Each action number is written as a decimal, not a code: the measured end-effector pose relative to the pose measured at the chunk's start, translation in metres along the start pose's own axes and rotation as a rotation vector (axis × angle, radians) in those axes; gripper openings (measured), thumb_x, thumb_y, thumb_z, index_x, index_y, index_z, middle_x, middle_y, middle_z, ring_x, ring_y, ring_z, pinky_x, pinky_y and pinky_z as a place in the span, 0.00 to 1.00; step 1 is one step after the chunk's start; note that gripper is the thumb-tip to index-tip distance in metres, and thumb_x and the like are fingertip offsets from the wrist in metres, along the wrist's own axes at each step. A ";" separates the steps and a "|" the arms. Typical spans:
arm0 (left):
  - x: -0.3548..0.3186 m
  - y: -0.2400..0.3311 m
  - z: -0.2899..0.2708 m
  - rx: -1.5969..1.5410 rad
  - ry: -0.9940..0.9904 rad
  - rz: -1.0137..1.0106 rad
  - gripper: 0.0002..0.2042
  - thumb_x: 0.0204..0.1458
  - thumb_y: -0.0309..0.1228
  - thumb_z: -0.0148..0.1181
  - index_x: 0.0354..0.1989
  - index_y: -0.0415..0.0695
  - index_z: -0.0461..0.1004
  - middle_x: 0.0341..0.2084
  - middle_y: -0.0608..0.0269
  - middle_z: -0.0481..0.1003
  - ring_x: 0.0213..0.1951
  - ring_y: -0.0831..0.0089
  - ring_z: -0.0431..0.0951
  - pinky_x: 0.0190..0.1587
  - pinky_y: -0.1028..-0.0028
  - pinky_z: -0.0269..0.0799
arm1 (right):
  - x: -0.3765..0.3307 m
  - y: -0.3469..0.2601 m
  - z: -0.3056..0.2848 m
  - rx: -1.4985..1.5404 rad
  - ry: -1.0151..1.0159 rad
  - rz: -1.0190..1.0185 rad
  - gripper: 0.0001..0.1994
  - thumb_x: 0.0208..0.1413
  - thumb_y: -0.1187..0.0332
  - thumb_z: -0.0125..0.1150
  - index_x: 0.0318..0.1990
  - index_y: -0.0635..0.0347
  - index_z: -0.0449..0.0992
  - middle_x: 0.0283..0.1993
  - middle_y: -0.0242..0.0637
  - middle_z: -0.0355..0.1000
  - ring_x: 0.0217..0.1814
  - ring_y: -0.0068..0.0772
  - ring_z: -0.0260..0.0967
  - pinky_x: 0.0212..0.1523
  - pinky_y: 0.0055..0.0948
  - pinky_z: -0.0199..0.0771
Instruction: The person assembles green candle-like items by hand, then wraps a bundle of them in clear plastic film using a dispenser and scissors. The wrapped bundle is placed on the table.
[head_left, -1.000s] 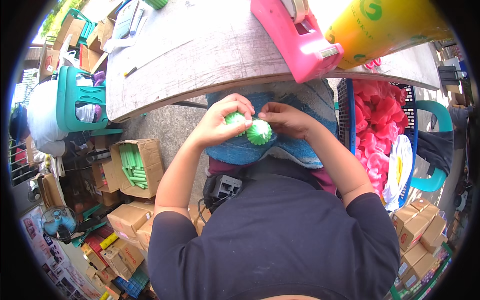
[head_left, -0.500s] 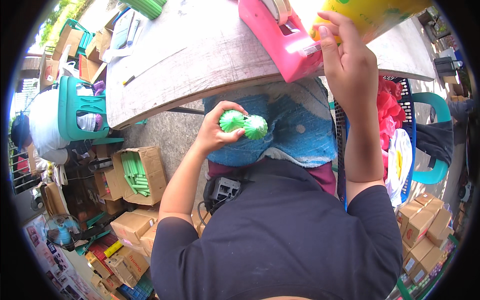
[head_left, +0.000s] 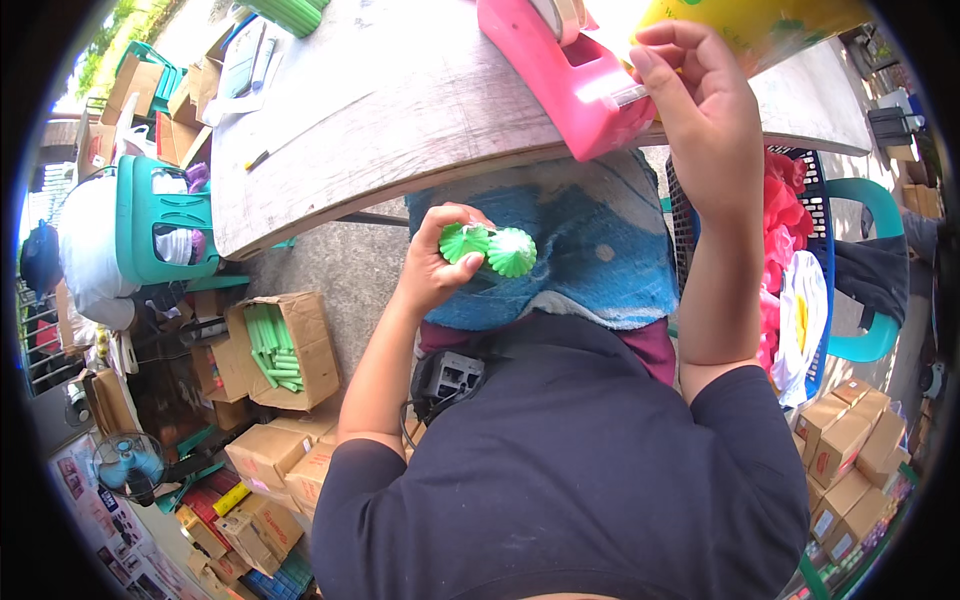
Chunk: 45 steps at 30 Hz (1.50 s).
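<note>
Down over the lap, the left hand is clenching around two green pleated paper pieces, held above the blue cloth; they are lying side by side, their long axis running roughly left to right, ruffled ends pointing right. Up at the grey wooden table, the right hand is pinching clear tape at the pink plastic tape dispenser.

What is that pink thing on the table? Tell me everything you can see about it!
The pink tape dispenser looks like glossy plastic, long and blocky. It lies slanted at the near edge of the grey table, with a roll of tape seated in its top. A clear strip of tape sticks out at its front end, where the fingers of the right hand pinch it. Its far end runs out of view.
</note>
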<state>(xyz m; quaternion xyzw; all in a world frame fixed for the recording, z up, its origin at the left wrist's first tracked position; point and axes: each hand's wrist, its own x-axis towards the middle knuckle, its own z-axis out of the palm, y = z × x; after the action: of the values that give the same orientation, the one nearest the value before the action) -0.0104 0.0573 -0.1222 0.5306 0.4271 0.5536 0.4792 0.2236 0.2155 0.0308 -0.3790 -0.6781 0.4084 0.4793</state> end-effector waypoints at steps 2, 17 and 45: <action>0.000 0.000 -0.001 -0.099 0.005 0.001 0.20 0.52 0.38 0.65 0.48 0.43 0.66 0.42 0.56 0.73 0.48 0.67 0.74 0.53 0.65 0.70 | -0.015 0.008 -0.001 0.088 0.038 -0.010 0.09 0.60 0.73 0.60 0.46 0.62 0.72 0.39 0.30 0.73 0.35 0.16 0.68 0.38 0.18 0.70; -0.001 0.009 0.000 0.031 -0.006 -0.160 0.23 0.51 0.40 0.62 0.50 0.43 0.62 0.42 0.53 0.72 0.48 0.66 0.73 0.54 0.65 0.68 | -0.034 0.046 0.000 0.199 0.170 0.117 0.14 0.58 0.77 0.63 0.52 0.70 0.75 0.37 0.35 0.79 0.37 0.19 0.75 0.40 0.16 0.73; -0.011 0.036 0.002 0.342 -0.085 -0.271 0.27 0.47 0.35 0.64 0.56 0.40 0.66 0.44 0.60 0.71 0.50 0.70 0.71 0.56 0.70 0.64 | -0.055 0.039 0.068 -0.366 -0.980 -0.488 0.32 0.52 0.75 0.61 0.66 0.54 0.60 0.39 0.34 0.75 0.45 0.38 0.70 0.48 0.36 0.68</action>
<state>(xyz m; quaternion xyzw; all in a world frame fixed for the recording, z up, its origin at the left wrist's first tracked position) -0.0119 0.0405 -0.0887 0.5646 0.5616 0.3808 0.4699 0.1772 0.1675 -0.0382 -0.0548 -0.9483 0.2901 0.1161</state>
